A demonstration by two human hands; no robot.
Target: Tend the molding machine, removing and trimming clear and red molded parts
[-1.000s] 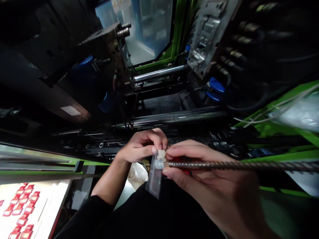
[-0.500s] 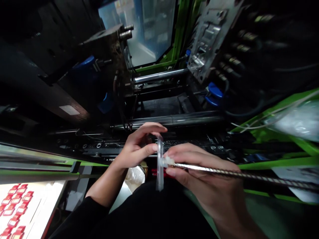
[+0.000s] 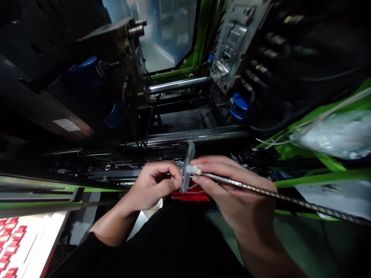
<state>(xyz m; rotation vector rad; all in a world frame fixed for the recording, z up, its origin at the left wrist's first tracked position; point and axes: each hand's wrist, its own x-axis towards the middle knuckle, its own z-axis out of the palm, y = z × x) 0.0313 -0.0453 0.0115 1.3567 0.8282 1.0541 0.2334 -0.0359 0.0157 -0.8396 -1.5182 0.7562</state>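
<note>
Cord (image 3: 261,190) partly beyond right edge

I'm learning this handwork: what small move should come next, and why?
I'd probably steady the clear part with the left hand: the right hand pinches the white fitting where it meets the part's side, while the left hand sits by the part's lower edge, its grip unclear.

Site: factory floor, apparently a moulding shop. Evidence: large open machine (image 3: 108,56) with polished metal bars (image 3: 197,136), a metal plate (image 3: 227,52) recessed like a mould half, a cluster of hose fittings (image 3: 259,68), and a green frame (image 3: 200,40). Also many alike red parts (image 3: 11,247), set in from the right edge of a white tabletop (image 3: 43,233).
</note>
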